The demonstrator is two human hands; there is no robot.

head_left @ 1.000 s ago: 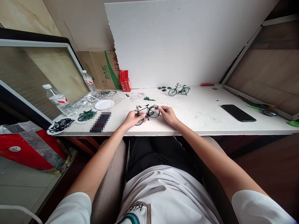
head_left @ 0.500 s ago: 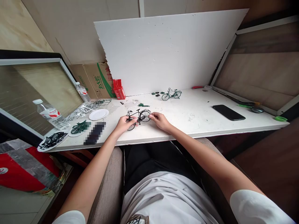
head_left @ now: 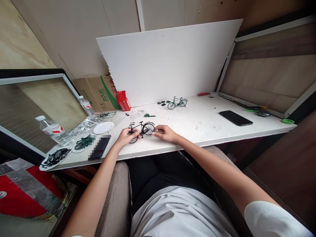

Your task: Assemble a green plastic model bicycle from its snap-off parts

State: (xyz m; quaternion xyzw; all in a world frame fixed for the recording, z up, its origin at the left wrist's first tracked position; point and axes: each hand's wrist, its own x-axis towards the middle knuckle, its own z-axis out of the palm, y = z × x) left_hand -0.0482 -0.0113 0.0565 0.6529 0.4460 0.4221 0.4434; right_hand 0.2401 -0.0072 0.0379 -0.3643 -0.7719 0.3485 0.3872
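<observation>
— Going by the head view: holding what, and where?

— Gripping a black model bicycle (head_left: 142,127) upright near the front edge of a white table (head_left: 209,126), with handlebars to the left and saddle on top; too small to say whether touching the tabletop

— With which hand?

— With the left hand (head_left: 125,137), clamped on the front wheel (head_left: 133,138), thumb laid across and hiding part of the spokes

— And with the right hand (head_left: 167,134)?

— Reaching to the outer edge of the rear wheel (head_left: 149,128), thumb low and forefinger above; hard to say whether pinching the tyre or only lying against it

— Seeing what else around?

— Farther back, a green model bicycle (head_left: 177,103) on both wheels, just right of small dark parts (head_left: 163,103); closer in, a green piece (head_left: 149,115); on the left, a white plate (head_left: 103,127), a water bottle (head_left: 54,130) leaning over, and a partly pixelated phone (head_left: 103,146); well off to the right, a black phone (head_left: 236,118) lying flat
</observation>
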